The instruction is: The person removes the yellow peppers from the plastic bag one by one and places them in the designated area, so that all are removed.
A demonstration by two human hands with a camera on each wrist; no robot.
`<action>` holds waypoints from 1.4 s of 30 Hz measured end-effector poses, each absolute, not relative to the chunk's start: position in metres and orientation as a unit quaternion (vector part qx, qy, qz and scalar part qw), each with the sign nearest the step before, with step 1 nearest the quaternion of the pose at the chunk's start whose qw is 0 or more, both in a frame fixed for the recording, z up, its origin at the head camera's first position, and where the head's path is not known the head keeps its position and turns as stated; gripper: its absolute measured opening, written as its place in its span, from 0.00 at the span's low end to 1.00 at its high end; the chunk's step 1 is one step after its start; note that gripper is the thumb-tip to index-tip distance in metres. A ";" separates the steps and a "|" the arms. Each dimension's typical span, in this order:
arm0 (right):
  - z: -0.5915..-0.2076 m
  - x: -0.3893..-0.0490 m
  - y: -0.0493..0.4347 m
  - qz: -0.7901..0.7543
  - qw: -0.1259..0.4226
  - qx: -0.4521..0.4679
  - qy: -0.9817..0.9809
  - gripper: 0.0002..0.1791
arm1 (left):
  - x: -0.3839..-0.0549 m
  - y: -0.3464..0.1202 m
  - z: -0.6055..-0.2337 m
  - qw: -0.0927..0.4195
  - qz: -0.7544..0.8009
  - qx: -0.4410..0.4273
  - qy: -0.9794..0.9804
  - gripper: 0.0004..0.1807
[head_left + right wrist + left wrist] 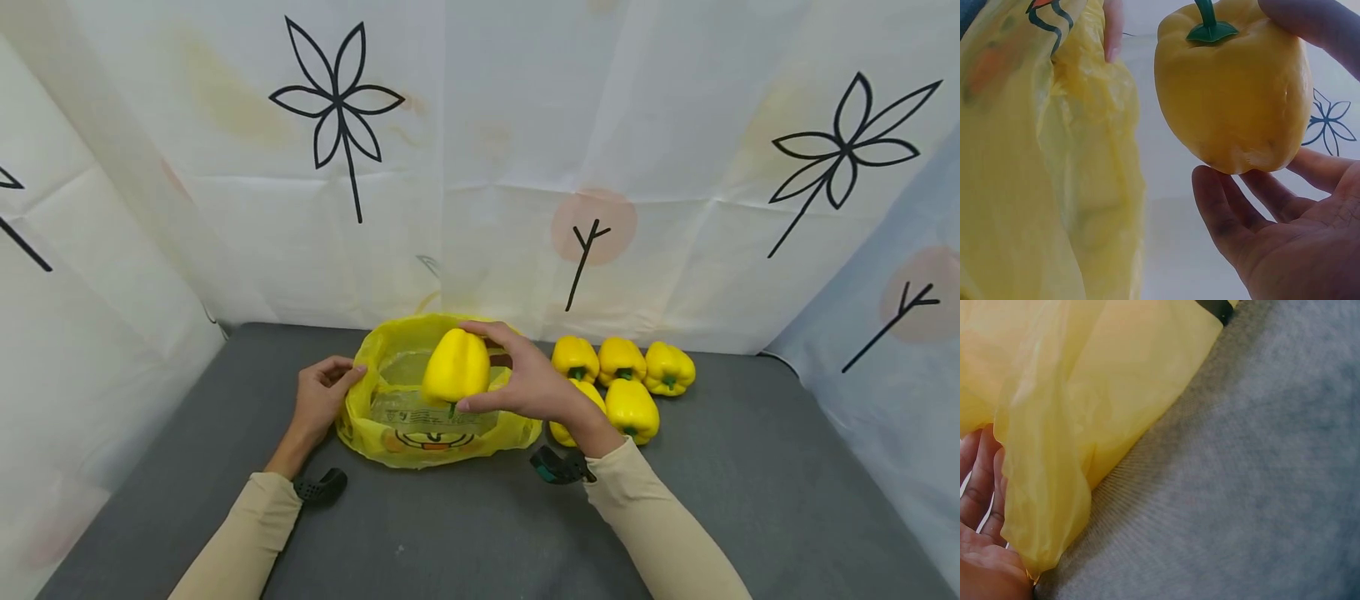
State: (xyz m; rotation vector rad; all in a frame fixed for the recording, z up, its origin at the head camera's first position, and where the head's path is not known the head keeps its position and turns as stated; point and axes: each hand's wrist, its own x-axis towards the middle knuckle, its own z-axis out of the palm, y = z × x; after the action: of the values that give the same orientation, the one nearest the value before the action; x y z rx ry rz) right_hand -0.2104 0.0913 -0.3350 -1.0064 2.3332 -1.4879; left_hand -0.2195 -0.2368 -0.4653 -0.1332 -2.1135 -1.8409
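Note:
A yellow bell pepper (456,367) with a short green stem is held over the mouth of a yellow plastic bag (365,437). My right hand (534,380) grips the pepper between thumb and fingers. In the right wrist view the pepper (1235,94) is apart from the bag (1010,187), stem end toward the top. At the bag's left rim, my left hand (318,402) pinches the plastic. The left wrist view has a fold of the bag (1047,487) against that hand (985,562). The bag stands open, with print on its front and inside.
Several more yellow bell peppers (632,410) lie in two rows right of the bag, partly behind my right forearm. Everything rests on a dark grey tabletop (450,533). A pale curtain (487,125) with black plant drawings stands behind and at both sides.

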 end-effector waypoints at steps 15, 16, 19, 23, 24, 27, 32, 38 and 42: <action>-0.333 -0.197 0.124 -0.503 0.083 -0.343 0.789 0.49 | -0.218 -0.237 -0.466 0.168 -0.643 -0.046 -0.746 0.12; -0.333 -0.196 0.127 -0.504 0.082 -0.341 0.789 0.49 | -0.218 -0.238 -0.466 0.168 -0.643 -0.047 -0.746 0.12; -0.334 -0.194 0.135 -0.508 0.080 -0.333 0.790 0.49 | -0.219 -0.238 -0.467 0.167 -0.645 -0.049 -0.744 0.12; -0.337 -0.190 0.146 -0.505 0.079 -0.324 0.796 0.51 | -0.218 -0.237 -0.466 0.166 -0.646 -0.046 -0.743 0.12; -0.337 -0.189 0.149 -0.503 0.077 -0.323 0.798 0.51 | -0.218 -0.237 -0.466 0.166 -0.647 -0.045 -0.743 0.12; -0.339 -0.186 0.156 -0.499 0.073 -0.316 0.803 0.51 | -0.217 -0.237 -0.465 0.165 -0.648 -0.046 -0.742 0.13; -0.340 -0.185 0.168 -0.498 0.063 -0.314 0.806 0.50 | -0.218 -0.239 -0.467 0.165 -0.646 -0.050 -0.744 0.13; -0.341 -0.184 0.182 -0.495 0.047 -0.307 0.812 0.49 | -0.218 -0.238 -0.467 0.168 -0.644 -0.051 -0.744 0.13; -0.343 -0.183 0.192 -0.498 0.047 -0.296 0.814 0.49 | -0.218 -0.238 -0.467 0.170 -0.645 -0.051 -0.743 0.12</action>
State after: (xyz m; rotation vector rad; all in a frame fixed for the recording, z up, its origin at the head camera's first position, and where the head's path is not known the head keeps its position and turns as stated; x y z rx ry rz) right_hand -0.1832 0.1924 -0.3425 -0.9029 2.4826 -1.5203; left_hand -0.2184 -0.2376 -0.4668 -0.1436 -2.1118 -1.8313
